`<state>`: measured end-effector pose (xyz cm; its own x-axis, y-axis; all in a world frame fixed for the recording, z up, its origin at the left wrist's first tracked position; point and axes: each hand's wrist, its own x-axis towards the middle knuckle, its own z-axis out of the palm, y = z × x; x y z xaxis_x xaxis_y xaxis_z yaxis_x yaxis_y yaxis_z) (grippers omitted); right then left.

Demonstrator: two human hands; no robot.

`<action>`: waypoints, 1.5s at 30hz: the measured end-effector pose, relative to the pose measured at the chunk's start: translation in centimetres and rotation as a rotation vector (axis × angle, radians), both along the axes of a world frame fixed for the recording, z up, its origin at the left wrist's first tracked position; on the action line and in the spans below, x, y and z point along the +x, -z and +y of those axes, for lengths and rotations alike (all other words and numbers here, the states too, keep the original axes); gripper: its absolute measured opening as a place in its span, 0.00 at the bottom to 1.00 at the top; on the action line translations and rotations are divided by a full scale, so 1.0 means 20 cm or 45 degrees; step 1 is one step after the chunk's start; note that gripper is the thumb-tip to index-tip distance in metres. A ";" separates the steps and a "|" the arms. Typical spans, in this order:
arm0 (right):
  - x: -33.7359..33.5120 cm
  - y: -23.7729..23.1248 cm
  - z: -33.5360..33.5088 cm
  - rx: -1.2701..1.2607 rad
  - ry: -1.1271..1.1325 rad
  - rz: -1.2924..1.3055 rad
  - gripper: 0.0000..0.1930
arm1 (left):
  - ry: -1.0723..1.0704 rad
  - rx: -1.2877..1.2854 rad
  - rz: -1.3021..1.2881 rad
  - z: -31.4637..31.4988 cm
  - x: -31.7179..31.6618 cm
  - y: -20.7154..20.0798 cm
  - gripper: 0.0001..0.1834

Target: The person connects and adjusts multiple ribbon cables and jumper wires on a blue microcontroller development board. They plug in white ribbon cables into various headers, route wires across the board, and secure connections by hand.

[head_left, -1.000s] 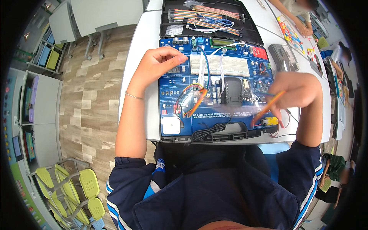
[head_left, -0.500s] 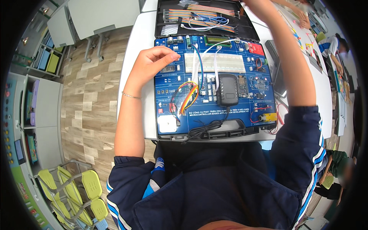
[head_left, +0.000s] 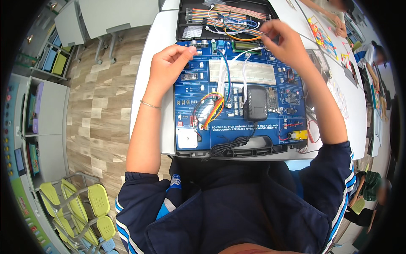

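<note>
A blue microcontroller kit board (head_left: 237,139) lies in an open black case in front of me. My left hand (head_left: 171,63) is at the board's far left corner, thumb and fingers pinched beside the round sensor modules (head_left: 198,43); what it pinches, if anything, is hidden. Over the far right part, my right hand (head_left: 285,44) closes its fingertips on the end of an orange jumper wire (head_left: 241,38), which arcs over the case's hinge edge. A white breadboard (head_left: 253,73) sits mid-board, with a black power adapter (head_left: 255,103) resting below it.
The case lid (head_left: 194,31) holds ribbons of jumper wires (head_left: 211,16). A bundle of coloured wires (head_left: 213,108) loops over the board's left side. A black cable (head_left: 228,146) hangs at the near edge. Other people work at the table's far right, near colourful sticks (head_left: 323,40).
My right hand has come back from the far edge toward the board, and an orange jumper wire now reaches its fingertips. My left hand has shifted slightly away from me.
</note>
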<state>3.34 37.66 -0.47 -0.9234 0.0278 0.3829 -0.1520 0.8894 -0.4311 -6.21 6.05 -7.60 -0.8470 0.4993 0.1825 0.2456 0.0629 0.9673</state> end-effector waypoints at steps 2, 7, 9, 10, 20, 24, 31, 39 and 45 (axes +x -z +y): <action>0.10 0.01 -0.01 -0.100 -0.060 -0.186 0.08 | -0.091 0.093 0.027 0.02 0.00 0.01 0.11; 0.17 0.05 -0.01 0.239 -0.345 0.268 0.07 | -0.286 -0.111 0.367 0.03 -0.05 0.05 0.15; 0.20 0.09 -0.02 0.169 -0.333 0.133 0.07 | -0.357 -0.232 0.544 0.04 -0.05 0.06 0.20; 0.21 0.11 -0.05 0.123 -0.257 0.032 0.09 | -0.395 -0.292 0.632 0.04 -0.05 0.07 0.23; 0.03 0.24 -0.06 0.499 -0.360 0.244 0.08 | -0.316 -0.232 0.241 0.09 -0.05 0.14 0.34; 0.06 0.22 -0.11 0.525 -0.226 0.263 0.06 | -0.258 -0.368 0.388 0.06 -0.07 0.13 0.31; 0.02 0.25 -0.06 0.514 -0.285 0.266 0.06 | -0.275 -0.343 0.336 0.09 -0.05 0.12 0.28; 0.04 0.26 -0.03 0.412 -0.277 0.267 0.04 | -0.232 -0.274 0.308 0.06 -0.10 0.16 0.21; 0.06 0.27 -0.05 0.479 -0.226 0.320 0.07 | -0.245 -0.320 0.269 0.06 -0.09 0.15 0.22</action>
